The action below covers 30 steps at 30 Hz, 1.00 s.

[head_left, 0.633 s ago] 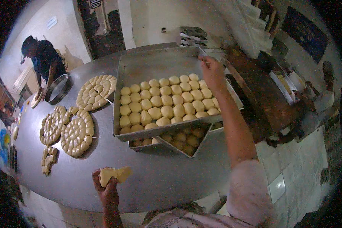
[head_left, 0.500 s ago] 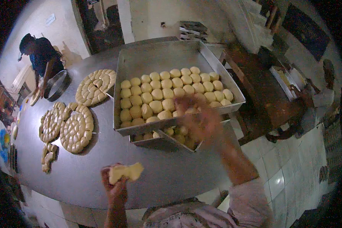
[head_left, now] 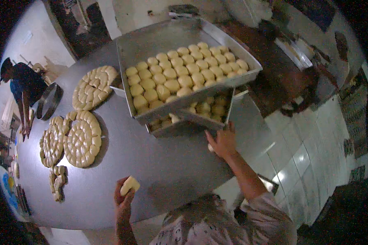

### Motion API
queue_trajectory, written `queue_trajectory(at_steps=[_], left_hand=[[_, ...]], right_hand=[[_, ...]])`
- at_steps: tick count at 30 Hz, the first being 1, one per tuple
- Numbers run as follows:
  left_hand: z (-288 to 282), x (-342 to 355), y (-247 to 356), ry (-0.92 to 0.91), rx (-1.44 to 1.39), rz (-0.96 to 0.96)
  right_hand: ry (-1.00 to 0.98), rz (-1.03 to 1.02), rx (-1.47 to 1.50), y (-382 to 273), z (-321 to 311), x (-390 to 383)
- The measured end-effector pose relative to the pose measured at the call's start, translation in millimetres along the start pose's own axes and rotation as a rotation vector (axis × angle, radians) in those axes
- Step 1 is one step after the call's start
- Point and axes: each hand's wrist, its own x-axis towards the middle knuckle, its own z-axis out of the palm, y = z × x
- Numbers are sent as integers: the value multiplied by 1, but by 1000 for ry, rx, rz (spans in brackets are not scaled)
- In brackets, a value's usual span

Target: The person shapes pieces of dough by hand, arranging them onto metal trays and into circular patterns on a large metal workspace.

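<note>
The held block (head_left: 130, 186) is pale yellow with a squarish face.

Right hand (head_left: 224, 143): off upper tray (head_left: 161, 38), now by near corner of lower tray (head_left: 208, 122), pale bit (head_left: 210, 148) alongside.
Dough (head_left: 131, 185) in left hand (head_left: 123, 194): shows shorter.

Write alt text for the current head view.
The left hand holds a piece of dough at a metal table, while the right hand, a pale bit at its thumb, is by the lower trays. Above them sits a large tray of dough balls; coiled rounds lie left, a co-worker beyond.
</note>
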Motion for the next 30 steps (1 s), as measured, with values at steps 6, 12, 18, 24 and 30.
queue_trajectory(at_steps=[6,12,18,24,30], left_hand=[[-29,-3,2,101,8,62],[3,7,4,-64,173,12],[16,24,6,-57,176,3],[70,37,21,-151,134,-45],[116,48,22,-225,171,-91]], right_hand=[[-87,25,350,-12,-8,-26],[158,140,196,-16,15,20],[254,26,-215,115,7,14],[178,-212,387,49,-21,14],[24,98,94,114,-4,39]])
